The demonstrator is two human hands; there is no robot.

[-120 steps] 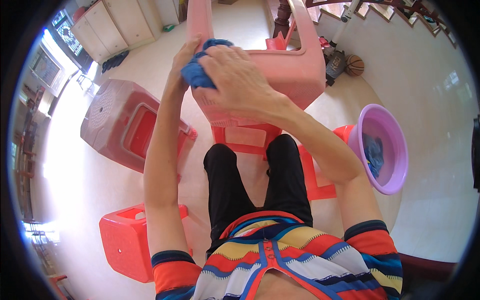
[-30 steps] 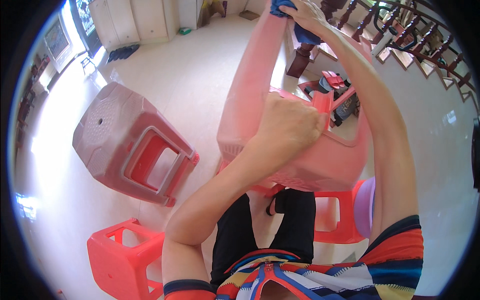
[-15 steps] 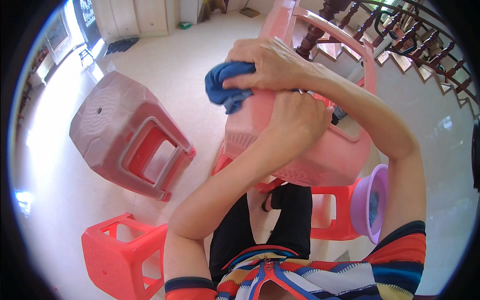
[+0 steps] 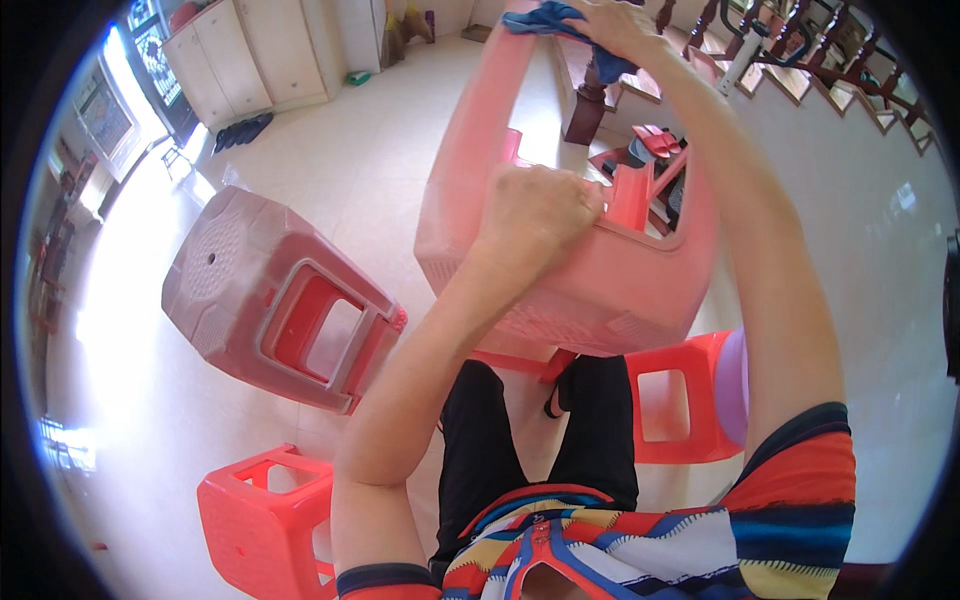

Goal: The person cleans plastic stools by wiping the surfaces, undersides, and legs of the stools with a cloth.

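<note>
A pale pink plastic stool is tilted in front of me, its legs pointing away. My left hand is closed on the rim of the opening in its side. Farther off, my right hand presses a blue cloth against the far end of a stool leg. Part of the cloth hangs down past the fingers. A bright red plastic part shows through the stool's opening, close to my left knuckles.
Left stands a stack of dusty pink stools; a red stool is nearer. Another red stool on the right carries a purple basin, partly hidden by my arm. Beyond are a staircase railing, dark shoes and a cabinet.
My right hand and the blue cloth have moved away from me, from the stool's near part to the far end of its leg. My left hand still grips the opening's rim.
</note>
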